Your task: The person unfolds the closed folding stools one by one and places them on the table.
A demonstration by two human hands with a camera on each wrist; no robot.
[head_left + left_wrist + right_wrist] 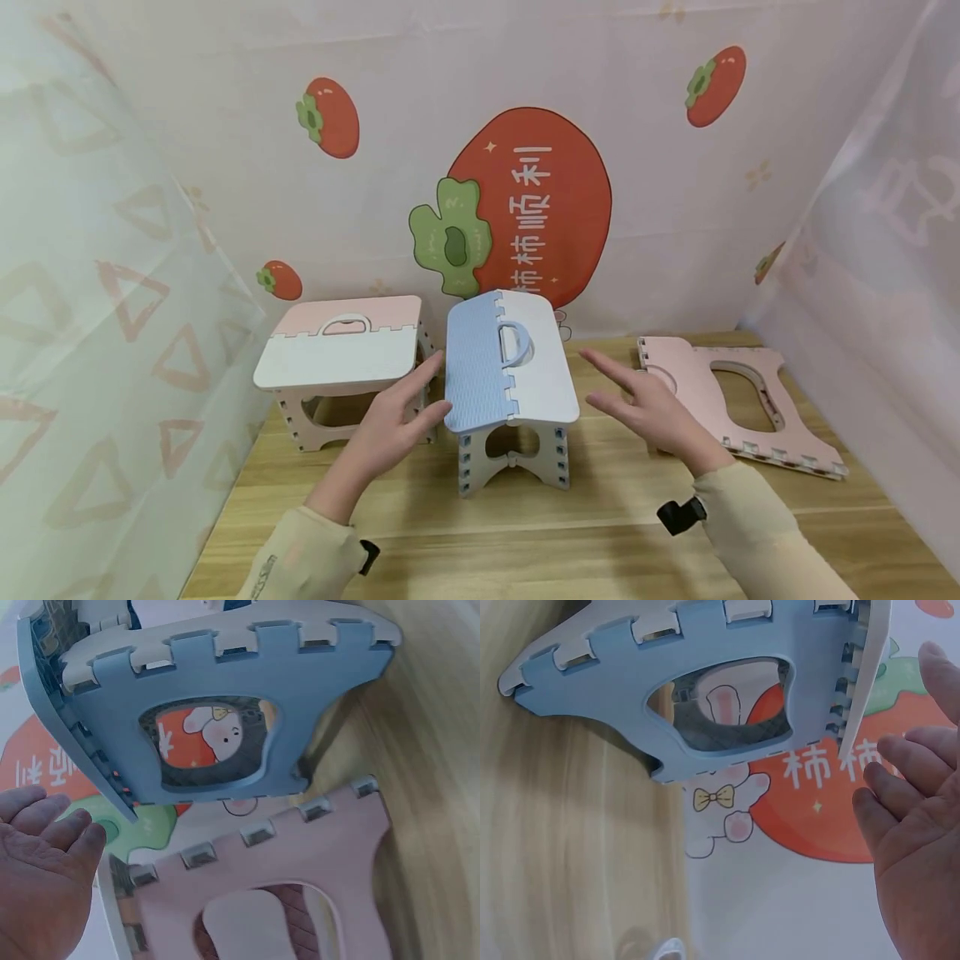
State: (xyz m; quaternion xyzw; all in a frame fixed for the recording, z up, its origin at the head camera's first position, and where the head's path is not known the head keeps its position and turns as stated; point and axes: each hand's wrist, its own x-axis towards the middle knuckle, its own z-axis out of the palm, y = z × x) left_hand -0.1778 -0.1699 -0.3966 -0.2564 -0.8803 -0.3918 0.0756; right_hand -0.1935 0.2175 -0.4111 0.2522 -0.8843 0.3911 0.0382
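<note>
A blue-and-white folding stool stands unfolded on its legs in the middle, its blue carry handle at the seam of the top. On its left side is my left hand, fingers extended, thumb tip close to the blue edge. My right hand hovers off the white side, fingers straight and holding nothing. Both wrist views show the stool's side panel with a gap between it and the palms. Behind my left hand, a pink-and-white folding stool also stands unfolded.
A pink folding stool lies folded flat on the wooden table at the right. White cloth printed with persimmons backs the table, and cloth sides stand at left and right.
</note>
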